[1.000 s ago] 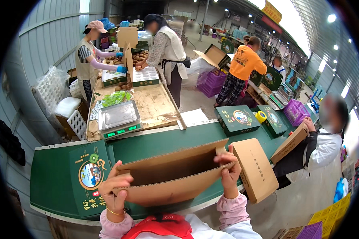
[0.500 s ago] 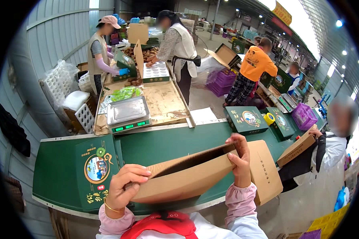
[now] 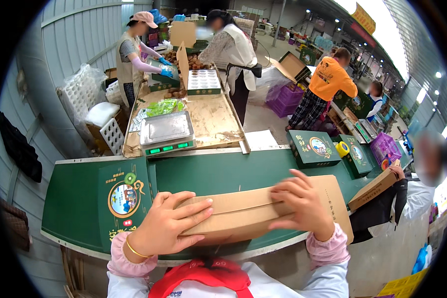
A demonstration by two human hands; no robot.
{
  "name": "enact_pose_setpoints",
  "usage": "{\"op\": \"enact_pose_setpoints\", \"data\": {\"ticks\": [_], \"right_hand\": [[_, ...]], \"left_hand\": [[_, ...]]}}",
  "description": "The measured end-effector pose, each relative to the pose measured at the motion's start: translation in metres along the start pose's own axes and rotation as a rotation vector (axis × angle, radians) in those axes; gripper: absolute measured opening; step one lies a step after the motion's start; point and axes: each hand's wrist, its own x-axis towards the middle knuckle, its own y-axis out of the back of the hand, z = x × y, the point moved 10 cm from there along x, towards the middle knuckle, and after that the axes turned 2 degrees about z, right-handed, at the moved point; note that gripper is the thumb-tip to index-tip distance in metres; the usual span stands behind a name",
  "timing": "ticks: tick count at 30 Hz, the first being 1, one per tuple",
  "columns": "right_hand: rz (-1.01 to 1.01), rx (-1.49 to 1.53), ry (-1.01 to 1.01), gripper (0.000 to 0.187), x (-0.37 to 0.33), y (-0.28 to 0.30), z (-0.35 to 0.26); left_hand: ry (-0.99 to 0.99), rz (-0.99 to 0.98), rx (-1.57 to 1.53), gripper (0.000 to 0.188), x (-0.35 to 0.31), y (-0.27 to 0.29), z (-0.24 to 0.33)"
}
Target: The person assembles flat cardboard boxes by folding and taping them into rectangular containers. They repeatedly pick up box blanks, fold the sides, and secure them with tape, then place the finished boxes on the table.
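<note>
A brown cardboard box (image 3: 233,224) lies lengthwise in front of me, over the near part of the green work surface (image 3: 203,174). Its two long top flaps meet in a seam. My left hand (image 3: 171,226) grips the left end, fingers across the top and thumb along the near side. On the right end rests my right hand (image 3: 303,206), its fingers over the flaps and its thumb on the near side; some fingertips are slightly blurred. A wide cardboard flap (image 3: 337,206) extends beyond my right hand. The box's inside is hidden.
Flattened green printed cartons (image 3: 124,198) lie at left. A scale (image 3: 167,131) stands on the wooden table (image 3: 218,124) ahead. Green boxes (image 3: 314,149), yellow tape (image 3: 342,148) and a purple basket (image 3: 385,149) are at right. A co-worker at far right holds another carton (image 3: 375,187); several others work farther back.
The box's top was gaping open; its flaps are now pressed together. Both hands have moved from the upper edges onto the top, and the box has turned toward me.
</note>
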Motion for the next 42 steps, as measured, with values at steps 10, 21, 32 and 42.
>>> {"op": "enact_pose_setpoints", "data": {"ticks": [10, 21, 32, 42], "right_hand": [[-0.45, -0.023, 0.103, 0.096, 0.031, -0.058, -0.042], [-0.382, -0.167, -0.031, 0.082, 0.021, -0.053, -0.042], [-0.398, -0.136, 0.038, 0.09, 0.032, -0.058, -0.036], [-0.387, -0.087, 0.107, 0.101, 0.041, -0.052, -0.041]], "left_hand": [[-0.076, -0.016, -0.153, 0.047, 0.002, -0.001, 0.005], [0.474, 0.798, -0.646, 0.074, -0.061, -0.041, -0.062], [0.362, 0.553, -1.026, 0.086, -0.057, -0.073, -0.062], [0.341, 0.743, -0.645, 0.087, -0.061, -0.063, -0.035]]}}
